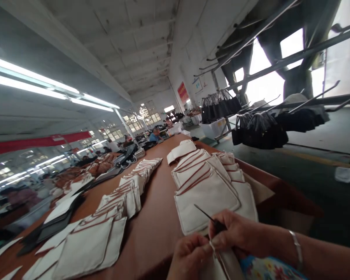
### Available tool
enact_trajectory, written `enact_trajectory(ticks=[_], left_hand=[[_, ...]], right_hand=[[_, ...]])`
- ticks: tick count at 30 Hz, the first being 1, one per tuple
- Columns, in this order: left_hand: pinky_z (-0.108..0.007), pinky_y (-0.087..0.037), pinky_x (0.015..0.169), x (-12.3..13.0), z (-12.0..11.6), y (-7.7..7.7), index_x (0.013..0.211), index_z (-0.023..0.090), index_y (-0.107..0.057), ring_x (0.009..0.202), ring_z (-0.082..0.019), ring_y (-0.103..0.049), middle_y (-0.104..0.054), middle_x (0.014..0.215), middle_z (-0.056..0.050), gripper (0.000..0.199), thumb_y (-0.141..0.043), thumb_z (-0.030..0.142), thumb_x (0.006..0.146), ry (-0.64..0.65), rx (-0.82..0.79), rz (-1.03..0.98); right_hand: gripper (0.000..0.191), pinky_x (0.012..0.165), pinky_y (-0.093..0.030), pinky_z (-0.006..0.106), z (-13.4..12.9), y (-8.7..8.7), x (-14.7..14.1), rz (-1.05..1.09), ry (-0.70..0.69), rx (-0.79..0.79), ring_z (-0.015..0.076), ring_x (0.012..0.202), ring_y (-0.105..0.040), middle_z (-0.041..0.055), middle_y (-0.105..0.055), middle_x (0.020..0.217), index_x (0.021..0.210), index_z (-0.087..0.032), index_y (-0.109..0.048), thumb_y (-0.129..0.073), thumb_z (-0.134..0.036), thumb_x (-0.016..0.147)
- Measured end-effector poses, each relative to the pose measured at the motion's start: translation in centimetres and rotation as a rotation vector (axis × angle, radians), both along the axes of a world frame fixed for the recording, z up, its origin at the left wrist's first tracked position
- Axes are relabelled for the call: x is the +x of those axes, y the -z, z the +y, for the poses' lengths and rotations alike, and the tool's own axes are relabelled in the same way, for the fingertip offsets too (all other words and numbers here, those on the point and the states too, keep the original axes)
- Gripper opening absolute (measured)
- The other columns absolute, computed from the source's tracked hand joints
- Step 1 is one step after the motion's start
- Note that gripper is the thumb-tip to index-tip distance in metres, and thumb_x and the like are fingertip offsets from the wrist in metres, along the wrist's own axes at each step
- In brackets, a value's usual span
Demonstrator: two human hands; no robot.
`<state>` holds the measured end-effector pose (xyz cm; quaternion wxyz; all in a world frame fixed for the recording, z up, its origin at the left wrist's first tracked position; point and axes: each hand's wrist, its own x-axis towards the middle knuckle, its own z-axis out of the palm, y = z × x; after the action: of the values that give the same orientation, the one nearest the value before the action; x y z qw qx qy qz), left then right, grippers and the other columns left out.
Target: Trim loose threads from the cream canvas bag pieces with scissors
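My right hand [236,233] grips a thin dark pointed tool [205,214], its tip angled up and left over a stack of cream fabric pieces [207,190]. My left hand [189,254] pinches the edge of a cream fabric piece with brown trim [221,262] held close to me at the bottom of the view. The two hands touch over that piece. A silver bangle [296,249] sits on my right wrist.
A long brown table [160,202] runs away from me. A second overlapping row of cream pieces [116,210] lies to the left, with dark sheets [52,227] beyond. Black bags [259,130] hang on racks to the right. Other people work far down the hall.
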<state>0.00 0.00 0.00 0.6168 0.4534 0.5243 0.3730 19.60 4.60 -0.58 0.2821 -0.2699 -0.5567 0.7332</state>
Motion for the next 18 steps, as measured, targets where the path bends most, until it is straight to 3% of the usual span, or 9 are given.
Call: enact_trajectory(ticks=[2,5,11,18], left_hand=[[-0.021,-0.021,0.046,-0.2,0.5,0.7,0.063,0.013,-0.061,0.046,-0.006,-0.036,-0.049,0.051,0.005,0.043,-0.087,0.047,0.054,0.012,-0.012,-0.035],[-0.022,-0.019,0.048,0.0,0.5,0.9,0.060,0.014,-0.059,0.046,-0.006,-0.034,-0.046,0.049,0.005,0.045,-0.086,0.050,0.053,0.029,0.000,-0.078],[-0.023,-0.019,0.051,1.1,-0.6,-1.2,0.061,0.015,-0.056,0.050,-0.006,-0.031,-0.050,0.055,0.002,0.049,-0.084,0.055,0.056,0.041,0.114,0.066],[-0.024,-0.018,0.049,1.4,-0.6,-1.5,0.059,0.016,-0.055,0.046,-0.006,-0.029,-0.045,0.049,0.005,0.018,-0.067,0.030,0.060,0.017,0.032,0.127]], right_hand=[[0.025,0.031,-0.026,0.015,0.0,0.1,0.2,0.024,-0.023,-0.012,0.0042,0.033,-0.033,-0.0076,-0.050,0.053,0.084,-0.015,-0.061,-0.070,-0.029,0.066],[0.023,0.030,-0.028,0.015,0.0,0.2,0.1,0.035,-0.047,-0.026,0.0043,0.032,-0.035,-0.0075,-0.050,0.053,0.084,-0.015,-0.061,-0.068,-0.028,0.068],[0.021,0.030,-0.028,0.014,-0.5,0.5,-0.2,0.007,-0.009,-0.012,0.0036,0.033,-0.033,-0.0090,-0.046,0.053,0.087,-0.016,-0.058,-0.065,-0.028,0.070],[0.027,0.030,-0.027,0.013,-0.8,0.2,-0.2,-0.004,0.000,-0.063,0.0035,0.034,-0.030,-0.0097,-0.044,0.051,0.087,-0.017,-0.054,-0.066,-0.033,0.069]])
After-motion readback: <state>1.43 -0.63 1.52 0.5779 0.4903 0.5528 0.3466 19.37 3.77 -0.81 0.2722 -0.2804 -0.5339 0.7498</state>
